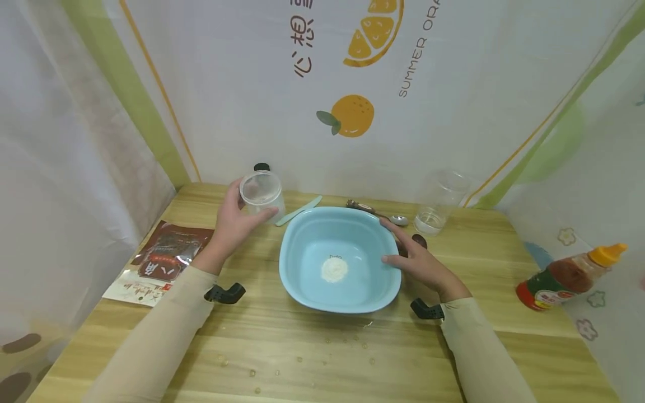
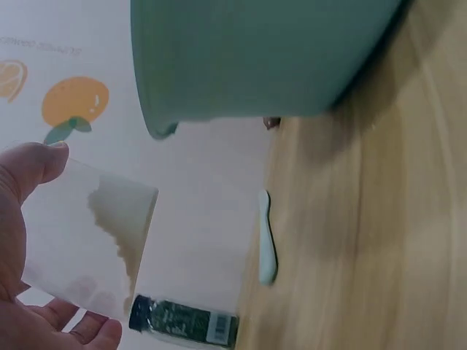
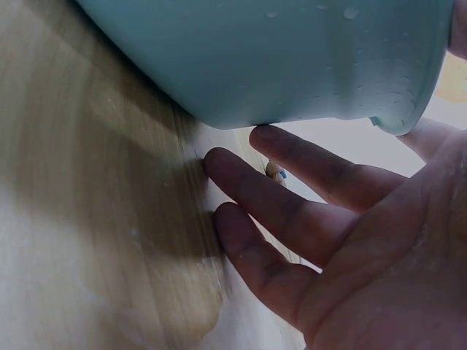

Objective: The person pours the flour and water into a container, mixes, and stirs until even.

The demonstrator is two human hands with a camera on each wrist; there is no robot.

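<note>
My left hand (image 1: 230,226) grips a translucent plastic jar (image 1: 262,193), fingers and thumb on opposite sides, raised off the table. White powder (image 2: 120,219) lies toward its bottom in the left wrist view. A light blue basin (image 1: 340,308) stands to the right of it, with a small round heap of white powder (image 1: 335,269) on its floor. My right hand (image 1: 420,263) holds the basin's right side, thumb over the rim and index finger along the outside. Below the rim, the other fingers (image 3: 281,211) spread out by the outer wall in the right wrist view.
Behind the basin lie a pale green spreader (image 1: 299,210) and a spoon (image 1: 398,220). A dark-capped bottle (image 2: 190,321) stands behind the jar. A clear cup (image 1: 432,218) with some liquid is back right, a sauce bottle (image 1: 559,282) far right, a brown food packet (image 1: 168,254) left.
</note>
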